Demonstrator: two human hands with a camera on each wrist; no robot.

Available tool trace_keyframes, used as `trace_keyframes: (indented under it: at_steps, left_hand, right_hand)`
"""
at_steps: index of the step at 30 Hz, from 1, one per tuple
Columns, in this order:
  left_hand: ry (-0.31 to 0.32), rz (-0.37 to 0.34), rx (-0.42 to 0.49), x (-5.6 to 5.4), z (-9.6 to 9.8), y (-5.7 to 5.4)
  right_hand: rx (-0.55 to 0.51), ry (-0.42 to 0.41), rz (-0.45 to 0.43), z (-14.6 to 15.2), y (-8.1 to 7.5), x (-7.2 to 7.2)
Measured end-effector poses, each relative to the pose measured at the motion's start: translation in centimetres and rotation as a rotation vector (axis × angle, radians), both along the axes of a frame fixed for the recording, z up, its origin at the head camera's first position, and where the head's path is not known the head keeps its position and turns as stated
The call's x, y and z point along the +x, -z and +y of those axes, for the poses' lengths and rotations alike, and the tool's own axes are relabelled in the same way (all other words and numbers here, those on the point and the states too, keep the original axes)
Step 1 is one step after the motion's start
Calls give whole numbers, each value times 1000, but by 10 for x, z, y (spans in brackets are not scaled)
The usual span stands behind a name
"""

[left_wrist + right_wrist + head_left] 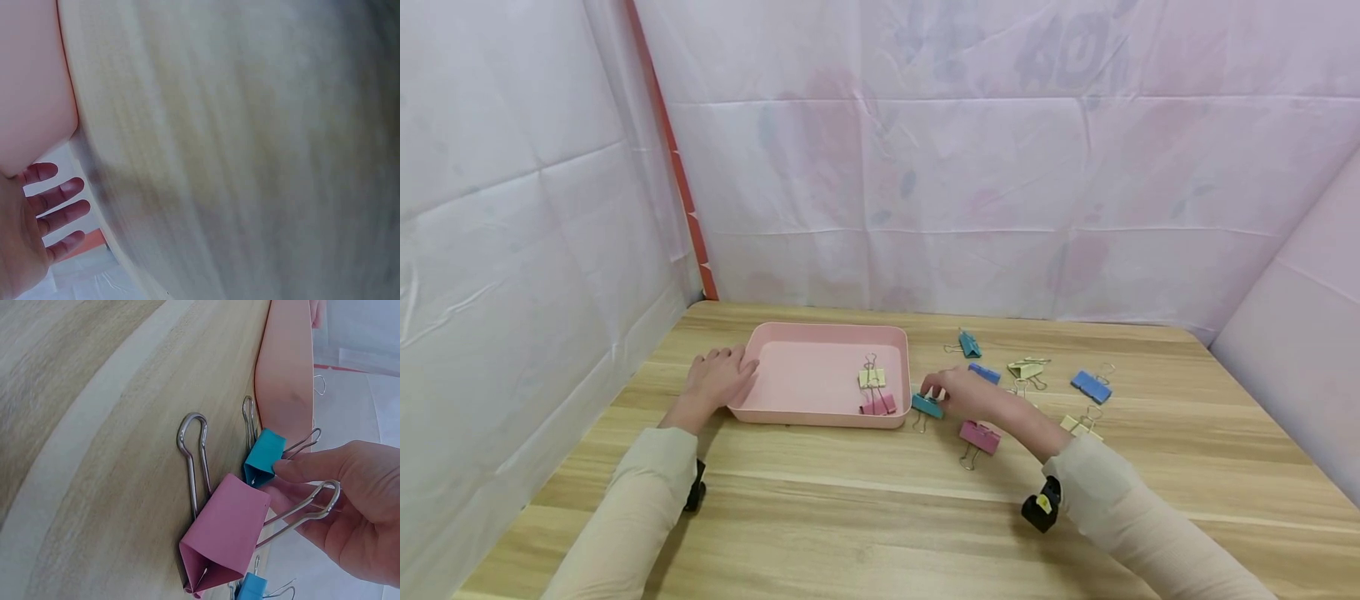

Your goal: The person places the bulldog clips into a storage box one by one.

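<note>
My right hand [966,393] pinches a teal binder clip [265,450] between thumb and fingers, close beside the right wall of a pink tray [812,419]. The clip's wire handles stick out on both sides in the right wrist view. My left hand [718,383] rests at the tray's left edge, its fingers loosely extended and the thumb at the rim. Inside the tray, toward the right, lie a yellow binder clip [872,379] and a pink binder clip [877,406]. Another pink binder clip [225,525] lies on the table just nearer than the right hand.
Beyond and right of the right hand lie a second teal clip [970,344], two blue clips [1092,387] and several yellow ones [1027,368], some partly covered by the forearm. The wooden table [850,517] is bordered by white sheeting [1000,200] at back and sides.
</note>
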State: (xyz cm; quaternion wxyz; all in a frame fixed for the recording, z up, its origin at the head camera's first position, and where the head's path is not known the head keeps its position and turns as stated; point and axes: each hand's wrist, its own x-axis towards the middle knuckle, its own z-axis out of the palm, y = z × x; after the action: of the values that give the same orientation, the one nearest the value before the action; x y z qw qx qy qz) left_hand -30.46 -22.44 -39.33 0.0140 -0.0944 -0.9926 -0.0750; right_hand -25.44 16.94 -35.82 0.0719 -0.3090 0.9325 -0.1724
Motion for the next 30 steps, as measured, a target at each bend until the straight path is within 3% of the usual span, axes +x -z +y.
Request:
trace_keyframes:
  at_steps: [9, 17, 23, 30]
  left_hand:
    - [4, 6, -5, 0, 0, 1]
    - [-4, 1, -7, 2, 0, 1]
    - [1, 6, -6, 2, 1, 0]
    - [4, 7, -5, 2, 1, 0]
  right_hand:
    - [48, 48, 8, 0, 1, 2]
    - [-18, -44, -20, 2, 3, 4]
    - [-16, -44, -101, 5, 7, 3]
    - [18, -70, -100, 8, 5, 4]
